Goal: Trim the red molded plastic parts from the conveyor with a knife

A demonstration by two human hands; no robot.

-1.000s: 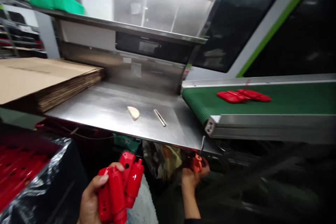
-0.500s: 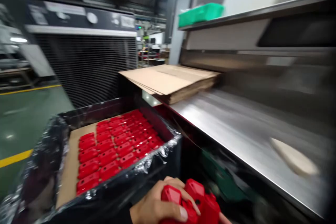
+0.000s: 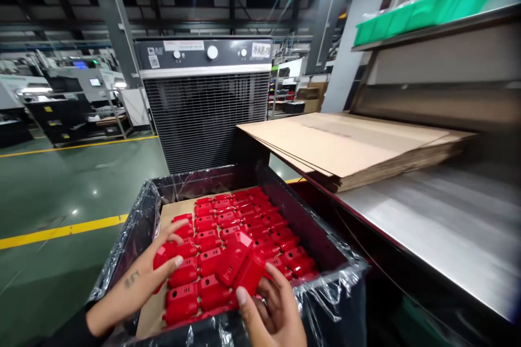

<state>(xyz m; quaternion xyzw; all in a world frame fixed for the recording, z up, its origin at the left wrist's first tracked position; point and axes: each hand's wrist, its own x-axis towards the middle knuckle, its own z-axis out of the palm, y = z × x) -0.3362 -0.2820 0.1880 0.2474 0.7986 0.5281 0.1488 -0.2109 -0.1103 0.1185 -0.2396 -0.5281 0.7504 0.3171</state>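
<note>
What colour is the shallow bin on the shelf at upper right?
The bin is bright green, clearest in the head view.

The left forearm [image 3: 126,293] is reaching up from the lower left, a dark sleeve [image 3: 73,328] covering its lower end. The left hand [image 3: 163,255] is spreading its thumb from its fingers, their bend seeming slight through the blur. The right hand [image 3: 274,309] is curling its fingers, its thumb pointing upward.

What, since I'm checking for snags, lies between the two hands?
Head view: rows of red parts in the lined bin, plus red pieces the right hand holds toward the left hand.
</note>
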